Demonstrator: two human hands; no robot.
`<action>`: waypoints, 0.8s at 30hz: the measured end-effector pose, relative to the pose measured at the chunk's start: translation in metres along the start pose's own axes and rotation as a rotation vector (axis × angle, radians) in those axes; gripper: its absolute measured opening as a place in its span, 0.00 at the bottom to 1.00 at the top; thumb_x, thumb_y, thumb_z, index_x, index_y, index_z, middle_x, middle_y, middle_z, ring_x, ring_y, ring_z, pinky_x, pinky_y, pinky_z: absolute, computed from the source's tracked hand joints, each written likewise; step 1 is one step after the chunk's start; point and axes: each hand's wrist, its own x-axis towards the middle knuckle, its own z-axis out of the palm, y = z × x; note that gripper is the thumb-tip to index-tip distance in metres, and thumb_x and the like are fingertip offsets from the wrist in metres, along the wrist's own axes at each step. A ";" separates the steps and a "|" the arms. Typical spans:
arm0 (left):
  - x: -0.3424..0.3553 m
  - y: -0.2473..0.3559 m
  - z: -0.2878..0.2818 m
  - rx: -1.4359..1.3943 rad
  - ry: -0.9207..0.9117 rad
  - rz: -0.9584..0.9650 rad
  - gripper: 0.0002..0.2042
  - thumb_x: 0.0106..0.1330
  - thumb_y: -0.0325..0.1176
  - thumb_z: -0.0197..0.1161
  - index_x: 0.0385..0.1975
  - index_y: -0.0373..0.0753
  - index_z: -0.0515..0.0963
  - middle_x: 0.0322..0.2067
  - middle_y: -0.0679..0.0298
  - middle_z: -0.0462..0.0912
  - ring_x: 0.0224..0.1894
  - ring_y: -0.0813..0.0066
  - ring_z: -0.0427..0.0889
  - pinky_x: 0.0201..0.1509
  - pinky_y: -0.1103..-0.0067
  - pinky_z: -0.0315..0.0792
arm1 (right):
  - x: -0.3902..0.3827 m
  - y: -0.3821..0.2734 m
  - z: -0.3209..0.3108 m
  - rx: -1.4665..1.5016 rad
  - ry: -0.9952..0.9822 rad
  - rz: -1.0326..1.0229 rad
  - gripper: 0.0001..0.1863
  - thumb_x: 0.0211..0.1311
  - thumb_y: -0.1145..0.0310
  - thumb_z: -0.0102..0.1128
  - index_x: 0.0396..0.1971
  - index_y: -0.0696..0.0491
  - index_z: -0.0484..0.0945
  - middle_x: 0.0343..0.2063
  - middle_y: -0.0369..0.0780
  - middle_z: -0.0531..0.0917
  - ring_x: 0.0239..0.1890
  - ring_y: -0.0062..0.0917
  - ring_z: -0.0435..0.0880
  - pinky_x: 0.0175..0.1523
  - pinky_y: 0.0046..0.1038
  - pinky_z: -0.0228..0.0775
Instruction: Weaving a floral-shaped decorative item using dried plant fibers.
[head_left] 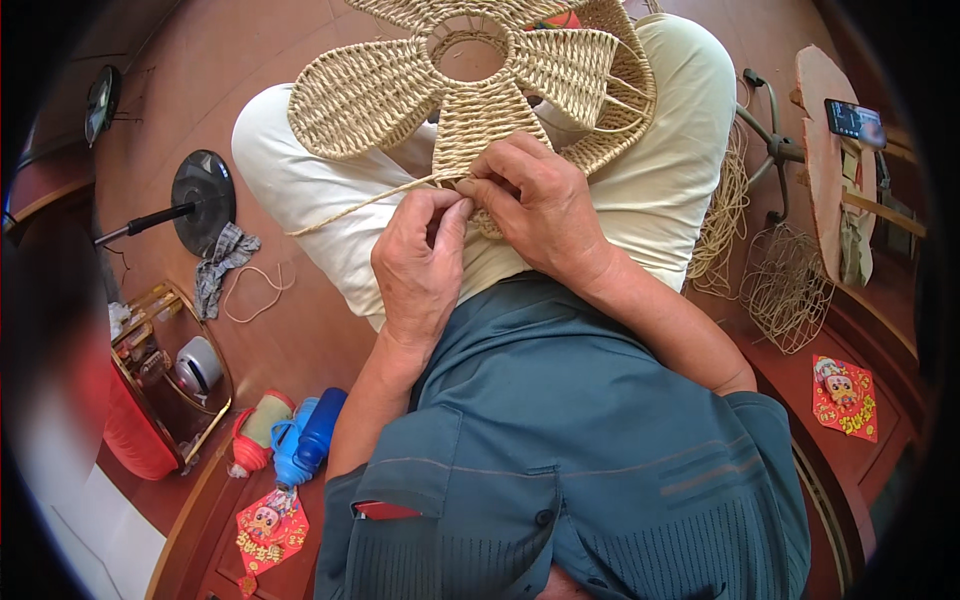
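Across my lap lies a flower-shaped piece woven from straw-coloured cord (350, 100), with broad petals round an open ring. Its lower petal (490, 125) points toward me, and both hands meet at that petal's near end. There my right hand (545, 210) is closed, thumb and fingers pinching the woven edge. Just to its left, my left hand (420, 260) is closed too, its fingertips pinched at the cord by that edge; the exact grip is partly hidden. A loose cord (360, 208) runs out leftward over my thigh. Bare strands span the gap beside the right petal.
Bundles of loose cord (722, 225) and a wire frame (787, 290) lie right, near a board bearing a phone (855, 122). At left are a round black base (203, 200), a grey cloth (222, 265), an open-sided case (165, 375) and a blue bottle (322, 425).
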 end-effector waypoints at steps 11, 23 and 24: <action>-0.011 -0.001 -0.001 0.594 -0.047 0.446 0.15 0.69 0.23 0.71 0.54 0.41 0.86 0.34 0.59 0.86 0.33 0.57 0.86 0.37 0.66 0.78 | 0.010 0.001 -0.005 0.060 0.009 0.021 0.06 0.68 0.71 0.73 0.38 0.57 0.85 0.28 0.45 0.87 0.30 0.38 0.89 0.37 0.37 0.79; 0.009 0.026 -0.012 -0.132 -0.440 -0.379 0.18 0.82 0.34 0.57 0.63 0.29 0.77 0.20 0.64 0.81 0.20 0.80 0.77 0.26 0.78 0.69 | -0.020 -0.009 -0.018 -0.203 -0.081 -0.072 0.18 0.72 0.75 0.64 0.60 0.55 0.76 0.31 0.48 0.89 0.36 0.46 0.93 0.38 0.44 0.83; 0.009 0.027 -0.013 -0.143 -0.486 -0.412 0.20 0.82 0.36 0.57 0.64 0.28 0.75 0.21 0.66 0.81 0.20 0.81 0.76 0.26 0.79 0.68 | -0.019 -0.010 -0.017 -0.220 -0.113 -0.063 0.20 0.72 0.76 0.63 0.61 0.54 0.74 0.32 0.49 0.89 0.37 0.47 0.92 0.38 0.45 0.83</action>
